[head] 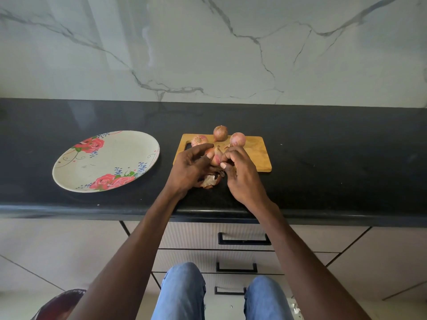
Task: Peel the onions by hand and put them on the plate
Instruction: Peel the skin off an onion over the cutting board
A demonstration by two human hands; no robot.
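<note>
My left hand (pixel 191 166) grips a pinkish onion (pixel 216 158) above the near edge of the wooden cutting board (pixel 256 155). My right hand (pixel 240 172) pinches the onion's skin on its right side. Three unpeeled onions sit at the back of the board: one on the left (pixel 199 140), one in the middle (pixel 220 133), one on the right (pixel 237 139). Loose papery peel (pixel 211 180) lies on the counter under my hands. A white plate with red roses (pixel 106 160) sits to the left with nothing on it.
The black counter (pixel 335 158) runs the full width, with a marble wall behind. Its front edge lies just below my wrists. Below it are drawers with black handles (pixel 243 240), and my knees in blue jeans.
</note>
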